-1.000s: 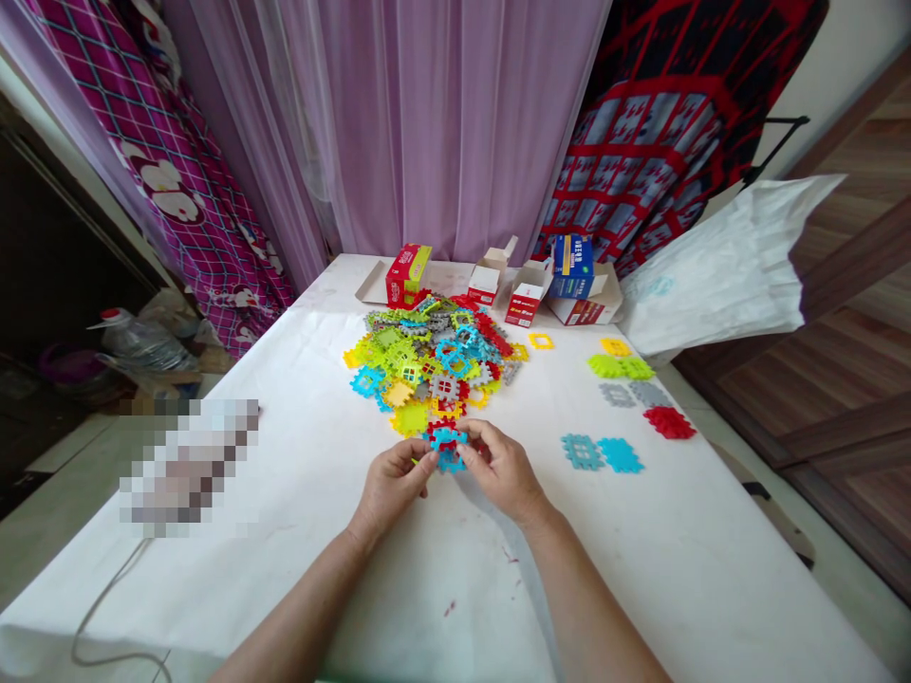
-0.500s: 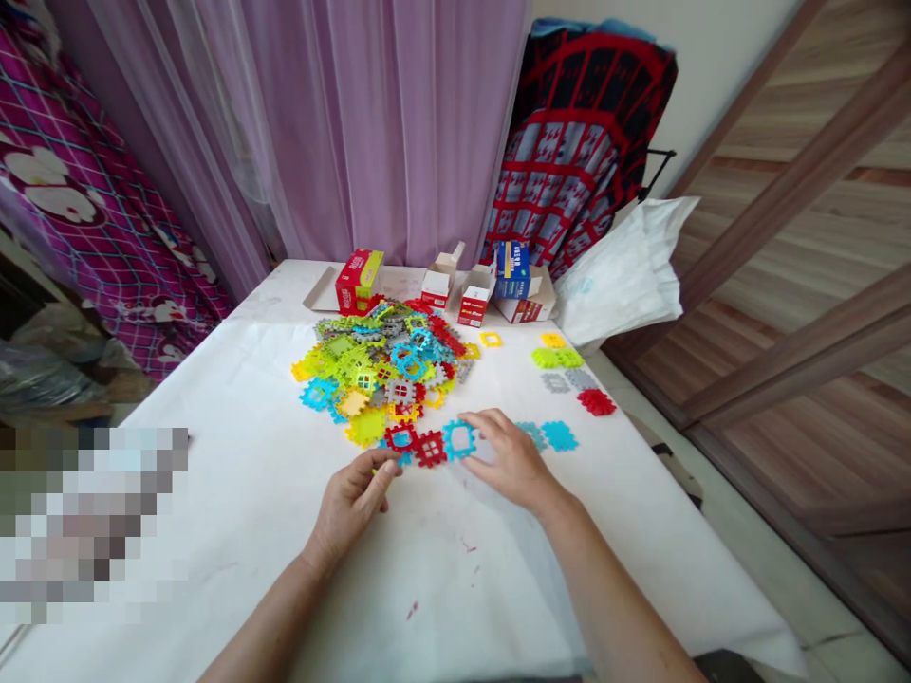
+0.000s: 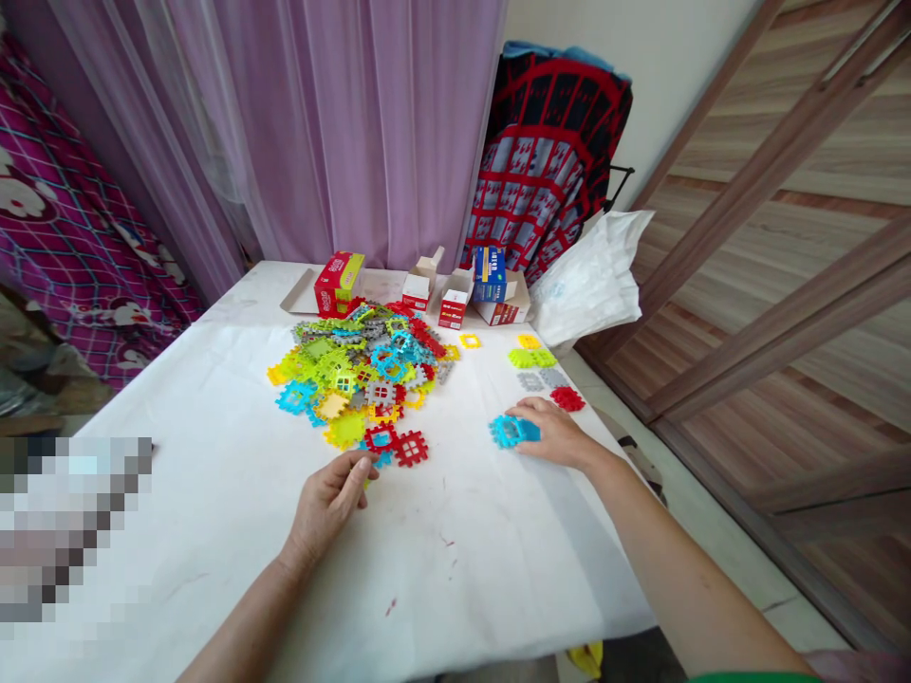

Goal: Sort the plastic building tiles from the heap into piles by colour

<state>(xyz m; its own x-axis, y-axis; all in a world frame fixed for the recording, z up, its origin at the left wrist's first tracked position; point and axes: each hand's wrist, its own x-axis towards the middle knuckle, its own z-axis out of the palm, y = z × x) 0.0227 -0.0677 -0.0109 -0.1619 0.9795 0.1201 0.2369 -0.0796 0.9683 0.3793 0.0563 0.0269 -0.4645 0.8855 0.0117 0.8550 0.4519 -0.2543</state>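
Small colour groups [image 3: 532, 358] set out, right of frame; large mixed heap [image 3: 334, 363], centre-left, remains unsorted. Right hand [image 3: 556, 433] fingers around blue tiles [image 3: 507, 432], right of centre; cannot tell if gripped. Left hand [image 3: 328, 500] fingers pinch mostly hidden yellow-green piece [image 3: 368, 483].

The bare left forearm [image 3: 260, 593] enters at seven o'clock and slants toward one o'clock, through a nearly straight wrist [image 3: 295, 560] to the left hand [image 3: 340, 489], fingers curled, thumb laid against the index finger. The longer-stretched bare right forearm [image 3: 661, 526] reaches toward ten o'clock; the right hand [image 3: 551, 432] points to nine, thumb and forefinger parted in a grip.
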